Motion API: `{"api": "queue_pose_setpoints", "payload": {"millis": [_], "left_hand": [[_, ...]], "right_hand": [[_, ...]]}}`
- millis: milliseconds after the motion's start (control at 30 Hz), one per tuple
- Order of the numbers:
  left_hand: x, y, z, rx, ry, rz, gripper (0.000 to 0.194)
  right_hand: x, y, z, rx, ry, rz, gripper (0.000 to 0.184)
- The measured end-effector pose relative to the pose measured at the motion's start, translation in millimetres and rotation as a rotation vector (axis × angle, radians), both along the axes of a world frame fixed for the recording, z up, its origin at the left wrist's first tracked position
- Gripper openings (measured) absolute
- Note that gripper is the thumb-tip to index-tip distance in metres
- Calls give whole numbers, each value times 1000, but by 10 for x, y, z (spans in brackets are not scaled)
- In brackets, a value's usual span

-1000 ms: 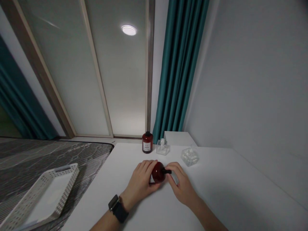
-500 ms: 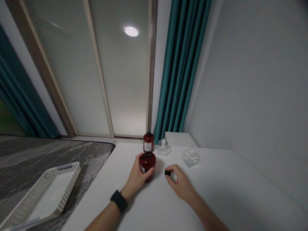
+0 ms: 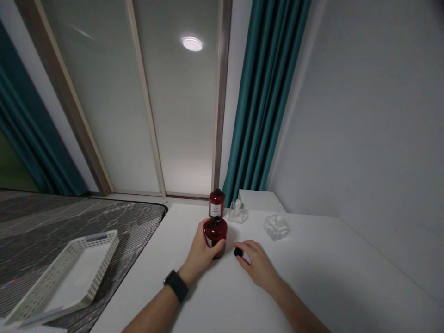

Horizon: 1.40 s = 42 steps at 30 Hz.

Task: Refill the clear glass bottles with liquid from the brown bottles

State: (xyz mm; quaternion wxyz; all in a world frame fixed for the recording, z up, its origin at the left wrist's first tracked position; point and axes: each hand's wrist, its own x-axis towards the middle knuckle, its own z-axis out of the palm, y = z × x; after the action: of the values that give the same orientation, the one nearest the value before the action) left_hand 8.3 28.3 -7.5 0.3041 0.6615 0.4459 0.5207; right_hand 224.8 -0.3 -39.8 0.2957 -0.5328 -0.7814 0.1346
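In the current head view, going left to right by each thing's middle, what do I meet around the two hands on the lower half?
White perforated plastic basket, black wristwatch, left hand, rounded glossy dark-red bottle, small round black cap, right hand, clear angular container.

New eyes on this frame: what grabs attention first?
Probably the bright round light on the glass door panel, upper middle, and the teal curtain right of it. Then, low centre, the nearer dark red bottle in the left hand and, just right of it, a black cap in the right hand.
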Motion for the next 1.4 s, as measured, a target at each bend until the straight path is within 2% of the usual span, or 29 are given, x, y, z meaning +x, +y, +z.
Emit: {"api": "queue_pose_setpoints", "payload": {"millis": [300,467,667,800,933,1133,1400], "left_hand": [[-14,20,-21,25,-7,-5,60],[-13,34,-35,33,-7,-8,61],[-3,19,-5,23,-19,-5,60],[-6,20,-4,32,-8,-8,59],[-14,25,-19,29,3,-5,61],[-19,22,-21,42,-1,-25,61],[-27,27,-33,30,19,-19,62]], "right_hand": [[57,37,2,60,-78,17,37],[32,43,-14,82,-139,-29,39],[-2,62,-6,86,-195,-56,16],[-29,190,-4,92,-224,-88,16],[-45,475,-12,110,-258,-140,14],[-61,813,-28,143,-278,-211,14],[-8,730,-44,168,-221,-173,33]]}}
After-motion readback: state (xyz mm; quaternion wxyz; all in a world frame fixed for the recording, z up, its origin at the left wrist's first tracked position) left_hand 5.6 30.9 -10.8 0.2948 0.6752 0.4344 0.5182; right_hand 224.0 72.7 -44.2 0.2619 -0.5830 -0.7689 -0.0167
